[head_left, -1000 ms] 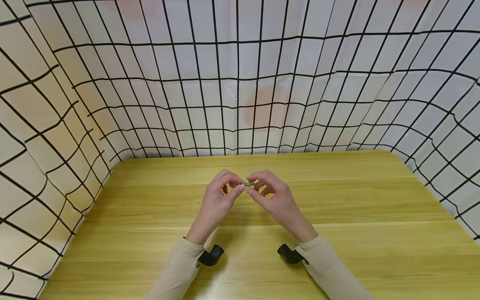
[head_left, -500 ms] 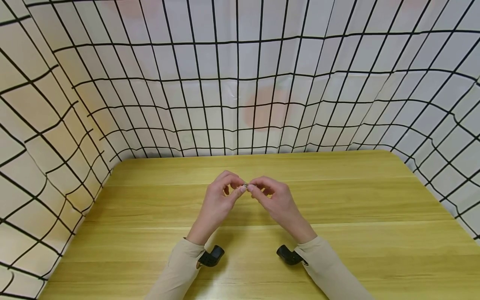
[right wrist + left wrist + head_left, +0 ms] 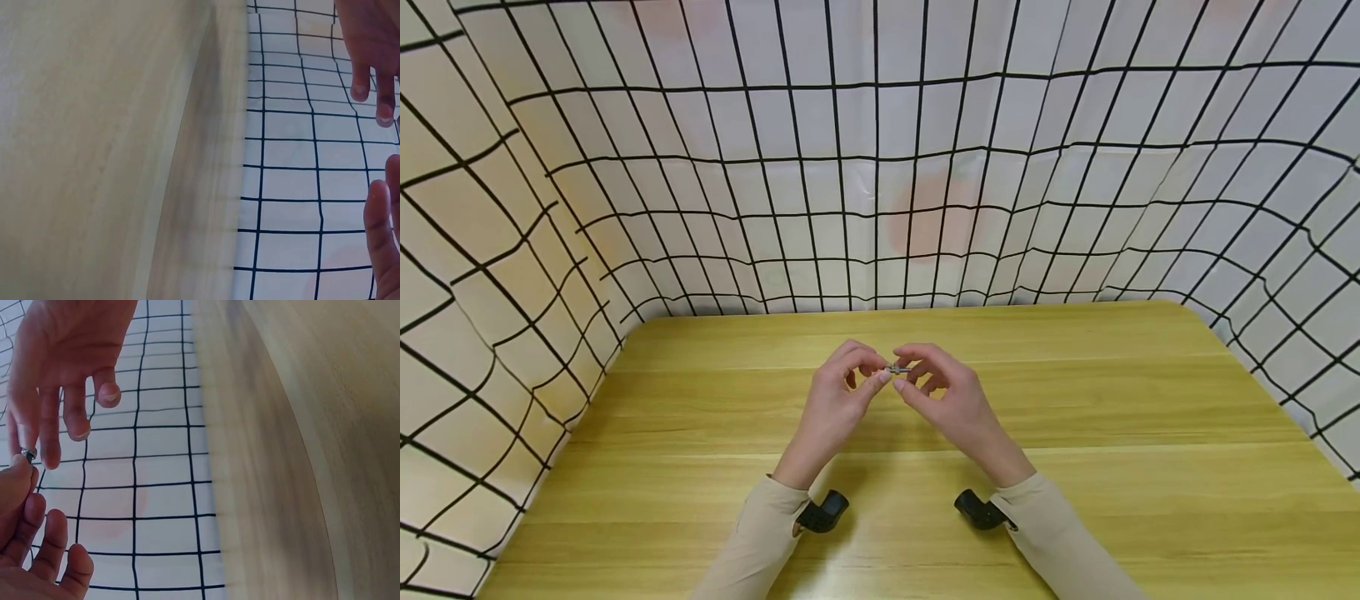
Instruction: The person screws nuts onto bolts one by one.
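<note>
My left hand (image 3: 837, 390) pinches a small silvery bolt (image 3: 898, 368) between thumb and index fingertip, above the table. The bolt lies crosswise, its bare shank pointing right and a wider, nut-like piece along it. Around that free end, my right hand (image 3: 946, 392) holds its thumb and index finger apart, one on each side of the bolt. In the left wrist view, the bolt's end (image 3: 29, 454) shows between the left thumb and the right hand (image 3: 75, 350) above. The right wrist view catches only some fingers of the right hand (image 3: 381, 219) and the left hand (image 3: 372, 37); the bolt is out of frame.
Below the hands spreads a wooden table (image 3: 700, 417) with light grain. A white cloth with black grid lines (image 3: 805, 183) rises behind it and along both sides. Black wrist cameras (image 3: 823, 511) stick out from the beige sleeves (image 3: 752, 533).
Half a second ago the right thumb and index finger closed on the bolt's free end; now they are spread apart again, as a second ago. The left hand keeps its pinch in place.
</note>
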Demonstrator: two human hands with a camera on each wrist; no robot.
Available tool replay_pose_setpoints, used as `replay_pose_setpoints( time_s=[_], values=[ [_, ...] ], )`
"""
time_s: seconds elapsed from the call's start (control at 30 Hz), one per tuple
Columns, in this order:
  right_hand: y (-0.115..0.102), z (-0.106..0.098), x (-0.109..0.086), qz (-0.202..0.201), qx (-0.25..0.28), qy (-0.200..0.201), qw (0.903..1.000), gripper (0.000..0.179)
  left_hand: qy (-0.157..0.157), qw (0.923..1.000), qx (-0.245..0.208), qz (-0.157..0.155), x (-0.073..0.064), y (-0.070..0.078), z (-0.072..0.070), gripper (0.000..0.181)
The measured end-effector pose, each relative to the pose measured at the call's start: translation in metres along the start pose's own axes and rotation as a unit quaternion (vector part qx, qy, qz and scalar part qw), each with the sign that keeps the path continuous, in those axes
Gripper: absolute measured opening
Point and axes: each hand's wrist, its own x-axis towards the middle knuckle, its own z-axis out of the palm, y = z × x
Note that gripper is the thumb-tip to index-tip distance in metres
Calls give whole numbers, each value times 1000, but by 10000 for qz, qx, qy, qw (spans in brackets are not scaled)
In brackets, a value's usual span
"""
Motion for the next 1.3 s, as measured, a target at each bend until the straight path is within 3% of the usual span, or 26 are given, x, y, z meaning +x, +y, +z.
replay_pose_setpoints(
  time_s=[0.13,0.3,0.77,1.03,1.17,1.3],
  values=[
    [-14,0,2,-472,-23,53,9989,26,-44,10000,-24,-13,-1,-1,0,6],
    [-27,-2,2,-711,76,93,9974,23,-54,10000,-27,-17,-1,0,1,6],
    [-15,-1,0,-40,441,-42,9990,12,-72,9999,85,5,-1,2,0,5],
    [-7,0,-2,512,661,-68,9965,5,-158,9998,-80,7,-1,2,0,6],
    [-18,-2,-1,516,726,-114,9960,9,-142,9997,-168,41,-1,2,0,6],
    [-28,-5,0,224,638,-185,9975,27,-75,9999,-144,42,-1,1,-1,6]
  ],
)
